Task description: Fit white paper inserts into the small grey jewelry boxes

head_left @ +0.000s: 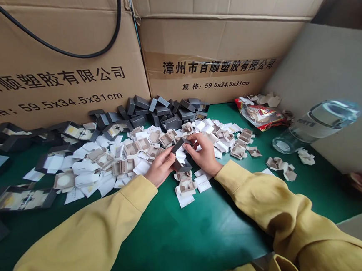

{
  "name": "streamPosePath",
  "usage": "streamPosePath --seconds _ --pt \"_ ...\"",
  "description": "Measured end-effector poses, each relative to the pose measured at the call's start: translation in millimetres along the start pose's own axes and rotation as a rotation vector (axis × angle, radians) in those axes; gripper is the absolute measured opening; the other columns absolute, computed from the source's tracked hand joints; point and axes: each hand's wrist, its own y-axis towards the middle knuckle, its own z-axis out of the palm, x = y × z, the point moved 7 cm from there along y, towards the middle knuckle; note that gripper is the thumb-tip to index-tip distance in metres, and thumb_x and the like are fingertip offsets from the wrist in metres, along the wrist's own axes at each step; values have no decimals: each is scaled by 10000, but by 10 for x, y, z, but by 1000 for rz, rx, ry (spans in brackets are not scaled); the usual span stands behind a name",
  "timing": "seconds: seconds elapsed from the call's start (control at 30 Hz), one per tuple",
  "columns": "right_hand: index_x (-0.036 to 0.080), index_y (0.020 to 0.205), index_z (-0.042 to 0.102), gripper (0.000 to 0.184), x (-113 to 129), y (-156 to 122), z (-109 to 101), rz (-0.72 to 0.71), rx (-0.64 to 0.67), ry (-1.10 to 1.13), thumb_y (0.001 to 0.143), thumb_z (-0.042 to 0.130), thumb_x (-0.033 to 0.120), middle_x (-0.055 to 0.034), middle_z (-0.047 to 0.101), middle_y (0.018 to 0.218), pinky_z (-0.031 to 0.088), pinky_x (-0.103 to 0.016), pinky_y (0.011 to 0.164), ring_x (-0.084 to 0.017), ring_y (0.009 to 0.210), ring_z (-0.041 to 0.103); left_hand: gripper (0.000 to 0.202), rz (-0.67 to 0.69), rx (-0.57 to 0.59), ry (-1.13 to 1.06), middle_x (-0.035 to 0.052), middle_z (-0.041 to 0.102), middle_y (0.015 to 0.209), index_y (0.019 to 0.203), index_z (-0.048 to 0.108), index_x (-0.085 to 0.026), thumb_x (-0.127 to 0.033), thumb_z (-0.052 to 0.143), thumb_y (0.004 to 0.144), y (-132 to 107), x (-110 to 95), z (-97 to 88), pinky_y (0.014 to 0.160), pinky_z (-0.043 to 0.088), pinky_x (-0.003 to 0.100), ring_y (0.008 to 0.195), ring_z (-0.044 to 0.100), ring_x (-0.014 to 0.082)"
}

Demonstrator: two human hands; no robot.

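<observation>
Left hand pinching black box by its left side | right hand gripping its right edge, thumb and fingers closing on it | box sitting between both hands, over green table | inserts and cards lying just nearer | more boxes heaping behind | cartons standing beyond

Head view: from your own head, giving the single view
Facing: forward and down across your table
Sleeves: nearest, in both lower corners
Mid-view: your left hand and right hand
Cartons: farthest, across the top
</observation>
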Motion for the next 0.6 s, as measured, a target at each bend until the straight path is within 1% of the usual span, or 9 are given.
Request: streamPosePath --seconds 0.07,0.13,0.23,0.27,0.33,0.4,0.43,0.5,0.6 --pt "196 881 532 121 48 -7 -3 -51 7 -34 816 536 298 -21 538 762 440 -272 616 -139 687 507 303 -28 -8 -102 81 637 943 1076 621 -171 -199 576 778 -1 -11 7 682 478 271 838 593 188" --pt "199 970 524 189 99 -15 8 -103 29 -13 837 505 333 -39 552 810 449 -289 644 -151 716 520 285 -50 -11 -232 103 637 927 1047 623 -140 -193 547 778 1 -47 4 655 483 283 813 600 200" --pt "200 1116 466 272 148 -30 38 -146 80 101 894 389 337 -70 578 947 465 -300 676 -156 775 537 302 -62 -19 -419 155 623 873 981 617 -78 -269 457 810 4 -125 -43 561 479 292 717 593 206" --pt "201 1111 473 261 156 -35 52 -154 100 115 906 360 317 -70 585 958 466 -303 697 -156 793 539 325 -50 -32 -480 167 615 852 946 613 -63 -294 425 817 5 -155 -76 526 470 282 690 583 202" --pt "201 1024 529 223 160 -46 97 -168 152 86 912 351 275 -58 600 902 462 -307 733 -156 804 538 342 -11 -61 -581 175 599 824 889 599 -50 -310 389 813 4 -210 -145 474 449 256 658 563 188" --pt "199 945 567 200 165 -60 168 -196 227 38 903 379 251 -49 604 842 460 -303 750 -156 803 537 332 15 -78 -636 172 586 810 878 582 -50 -304 381 803 1 -241 -194 447 438 238 649 548 180" --pt "199 943 574 196 173 -70 213 -218 273 23 900 388 244 -51 607 849 461 -299 753 -156 815 538 329 9 -77 -644 171 581 805 880 575 -49 -303 382 801 0 -242 -202 436 434 231 648 543 178" --pt "200 1013 566 211 192 -96 312 -267 369 -12 897 392 229 -63 610 941 465 -290 762 -160 874 540 327 -17 -63 -645 170 571 795 874 567 -45 -309 389 799 -2 -228 -199 413 422 213 642 533 172" --pt "216 1157 508 288 202 -125 445 -316 473 -134 895 389 203 -71 564 1138 464 -285 771 -168 973 516 314 -22 -34 -649 164 563 784 844 561 -48 -314 401 795 2 -222 -191 387 402 182 636 521 161"
